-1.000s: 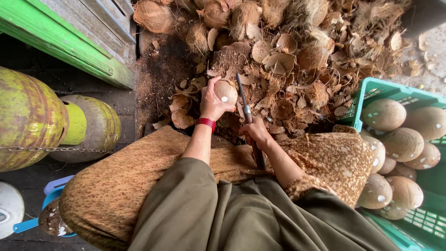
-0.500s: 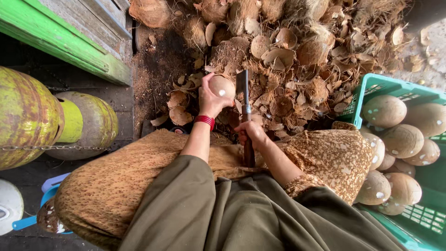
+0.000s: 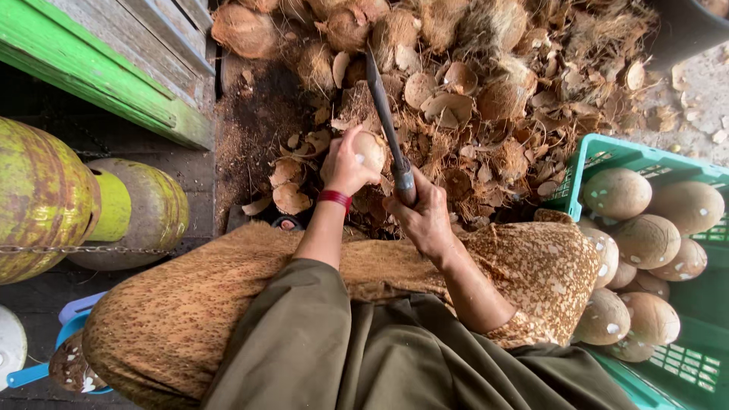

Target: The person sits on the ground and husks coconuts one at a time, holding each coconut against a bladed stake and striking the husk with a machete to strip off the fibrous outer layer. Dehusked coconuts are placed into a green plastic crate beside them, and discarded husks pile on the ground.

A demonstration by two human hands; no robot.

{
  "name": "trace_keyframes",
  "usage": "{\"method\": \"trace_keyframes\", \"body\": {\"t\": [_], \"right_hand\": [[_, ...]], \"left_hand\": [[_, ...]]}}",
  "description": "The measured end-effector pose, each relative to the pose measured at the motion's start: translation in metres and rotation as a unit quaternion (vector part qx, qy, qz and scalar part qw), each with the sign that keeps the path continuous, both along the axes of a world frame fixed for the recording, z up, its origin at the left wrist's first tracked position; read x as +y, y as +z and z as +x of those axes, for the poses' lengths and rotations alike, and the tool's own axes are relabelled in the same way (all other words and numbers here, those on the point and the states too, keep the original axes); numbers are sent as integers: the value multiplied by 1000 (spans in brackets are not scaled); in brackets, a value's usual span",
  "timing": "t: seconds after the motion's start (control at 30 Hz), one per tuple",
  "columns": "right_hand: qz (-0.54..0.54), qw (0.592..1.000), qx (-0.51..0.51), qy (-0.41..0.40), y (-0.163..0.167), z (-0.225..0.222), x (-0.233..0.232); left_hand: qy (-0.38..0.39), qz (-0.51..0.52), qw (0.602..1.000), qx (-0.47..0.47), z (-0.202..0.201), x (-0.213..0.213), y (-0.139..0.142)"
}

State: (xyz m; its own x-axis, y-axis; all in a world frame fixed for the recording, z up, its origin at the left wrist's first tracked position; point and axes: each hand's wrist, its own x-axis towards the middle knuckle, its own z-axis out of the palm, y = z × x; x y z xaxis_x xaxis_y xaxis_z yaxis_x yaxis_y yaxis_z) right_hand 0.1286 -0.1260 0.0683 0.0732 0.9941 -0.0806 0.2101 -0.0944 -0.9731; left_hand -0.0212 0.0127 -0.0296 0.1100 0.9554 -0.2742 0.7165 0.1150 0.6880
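Observation:
My left hand (image 3: 343,163), with a red band at the wrist, grips a pale, partly peeled coconut (image 3: 372,149) held out in front of my knees. My right hand (image 3: 422,215) is closed on the handle of a long dark knife (image 3: 383,106). Its blade points away from me and lies right beside the coconut, along its right side. Both forearms reach out over a brown patterned cloth (image 3: 228,296) that covers my lap.
A heap of coconut husks and shell pieces (image 3: 486,83) fills the ground ahead. A green plastic crate (image 3: 607,152) on the right holds several peeled coconuts (image 3: 616,193). Green gas cylinders (image 3: 45,197) stand at left under a green wooden ledge (image 3: 91,76).
The knife blade has swung up and away, from short beside the coconut to stretched out over the husks. My left hand has turned the coconut slightly.

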Motion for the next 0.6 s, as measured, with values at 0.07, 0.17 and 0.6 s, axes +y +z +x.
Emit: {"method": "trace_keyframes", "body": {"t": [0.07, 0.17, 0.6], "right_hand": [[102, 994, -29, 12, -16, -1, 1], [-127, 989, -64, -39, -52, -1, 12], [51, 998, 26, -5, -28, 10, 4]], "left_hand": [[-49, 34, 994, 86, 9, 5, 0], [-79, 100, 986, 108, 16, 5, -2], [-35, 103, 990, 91, 14, -11, -18]]}}
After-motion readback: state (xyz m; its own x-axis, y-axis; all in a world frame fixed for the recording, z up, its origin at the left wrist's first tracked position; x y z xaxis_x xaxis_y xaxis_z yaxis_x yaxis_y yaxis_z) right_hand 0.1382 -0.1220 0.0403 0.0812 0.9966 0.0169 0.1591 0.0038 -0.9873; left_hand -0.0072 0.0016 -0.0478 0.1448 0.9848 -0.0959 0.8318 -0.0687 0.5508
